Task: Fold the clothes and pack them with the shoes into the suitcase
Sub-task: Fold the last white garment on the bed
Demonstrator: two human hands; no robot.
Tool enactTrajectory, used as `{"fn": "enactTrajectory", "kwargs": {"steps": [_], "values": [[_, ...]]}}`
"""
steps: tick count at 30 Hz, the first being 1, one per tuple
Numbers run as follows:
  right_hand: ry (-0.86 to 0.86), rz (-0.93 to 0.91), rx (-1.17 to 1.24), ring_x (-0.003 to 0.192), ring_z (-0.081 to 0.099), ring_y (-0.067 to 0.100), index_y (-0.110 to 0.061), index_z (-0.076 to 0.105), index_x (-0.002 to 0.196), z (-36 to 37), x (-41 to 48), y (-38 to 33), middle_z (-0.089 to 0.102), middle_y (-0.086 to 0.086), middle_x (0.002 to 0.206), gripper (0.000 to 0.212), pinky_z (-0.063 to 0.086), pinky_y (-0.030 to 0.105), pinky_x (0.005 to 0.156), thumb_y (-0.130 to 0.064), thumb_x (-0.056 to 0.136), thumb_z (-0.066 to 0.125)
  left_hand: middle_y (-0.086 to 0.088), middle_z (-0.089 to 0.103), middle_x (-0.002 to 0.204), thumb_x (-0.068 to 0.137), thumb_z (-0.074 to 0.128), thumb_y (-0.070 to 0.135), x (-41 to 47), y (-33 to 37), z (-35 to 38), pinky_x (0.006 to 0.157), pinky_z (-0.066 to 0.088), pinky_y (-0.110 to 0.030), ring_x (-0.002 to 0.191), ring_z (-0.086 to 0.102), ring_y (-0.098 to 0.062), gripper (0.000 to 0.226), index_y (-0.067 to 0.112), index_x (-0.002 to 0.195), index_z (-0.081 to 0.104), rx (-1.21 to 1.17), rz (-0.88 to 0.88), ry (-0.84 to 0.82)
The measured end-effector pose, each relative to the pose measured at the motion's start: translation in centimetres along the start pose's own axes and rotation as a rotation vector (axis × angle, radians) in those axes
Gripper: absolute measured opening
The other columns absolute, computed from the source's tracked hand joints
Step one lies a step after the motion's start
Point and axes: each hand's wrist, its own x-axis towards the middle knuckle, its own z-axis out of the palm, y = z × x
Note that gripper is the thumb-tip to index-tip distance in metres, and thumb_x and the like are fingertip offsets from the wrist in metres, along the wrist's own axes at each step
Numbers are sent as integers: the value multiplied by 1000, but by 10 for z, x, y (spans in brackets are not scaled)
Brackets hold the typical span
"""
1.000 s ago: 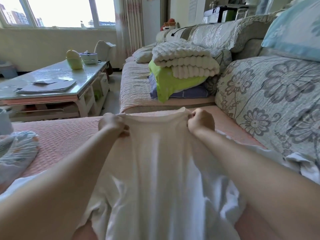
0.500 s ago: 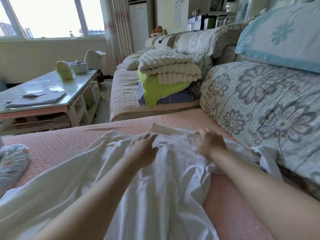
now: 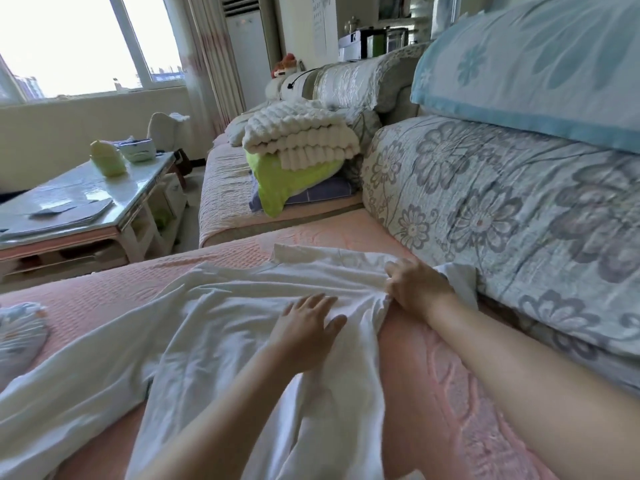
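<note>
Hands are working on the white garment: left hand is lying flat, fingers spread, smoothing; right hand is pinching its bunched edge near the backrest. A second ago both were holding it up; now it is lying across the pink sofa seat, so we are judging folding imminent. We are not seeing suitcase or shoes; the near hem is running off-frame.

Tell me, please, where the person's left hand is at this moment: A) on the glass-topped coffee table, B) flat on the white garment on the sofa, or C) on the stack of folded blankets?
B: the left hand lies with its fingers spread on the white garment, which is laid out over the pink sofa cover.
</note>
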Motion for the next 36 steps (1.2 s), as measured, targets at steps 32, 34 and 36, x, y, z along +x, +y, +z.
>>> {"fn": "enactTrajectory", "kwargs": {"steps": [32,34,36], "values": [[-539,315,1149,79,61,18,-19,54,134,-144,-184,-142,56,3,102,52,56,30,60,-16,85,73,9,51,78,67,46,-10,-251,23,-60,60,38,-24,72,53,-19,39,26,74,59,-280,9,235],[-411,431,1428,70,63,23,-13,55,125,-155,-180,-142,58,12,106,37,58,37,57,-9,91,67,8,62,85,65,50,-7,-249,13,-79,65,39,-22,83,60,-19,46,27,84,72,-105,-11,338],[-302,490,1755,71,69,24,-8,54,126,-164,-176,-140,66,14,102,31,62,45,67,-1,96,60,2,64,112,76,53,2,-250,6,-89,90,43,-27,114,55,-24,44,30,103,74,133,-150,179]]}}
